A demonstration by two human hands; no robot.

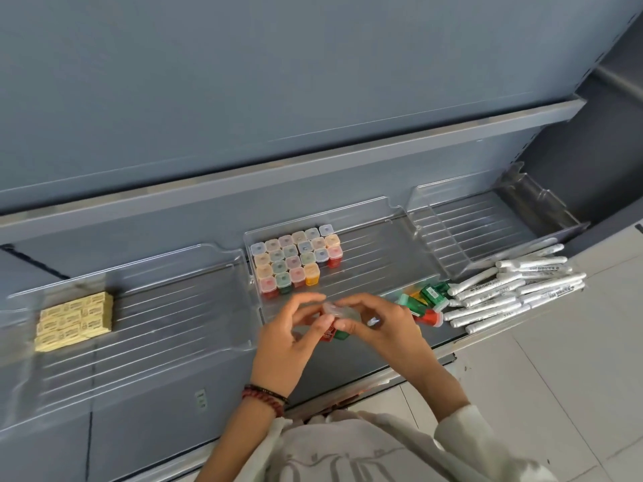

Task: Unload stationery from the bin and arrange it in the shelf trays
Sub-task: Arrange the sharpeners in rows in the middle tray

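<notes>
Grey shelf [362,372] w/ 3 clear trays [375,259], loose white markers [504,293]

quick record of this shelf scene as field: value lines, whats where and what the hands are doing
hands: left hand and right hand together pinch a few small tubs at the front of the middle tray
middle tray: upright tubs in rows, back left
loose tubs: on their sides, right of the hands
markers: white, piled in front of the right tray
left tray: yellow boxes stacked at its left end
</notes>
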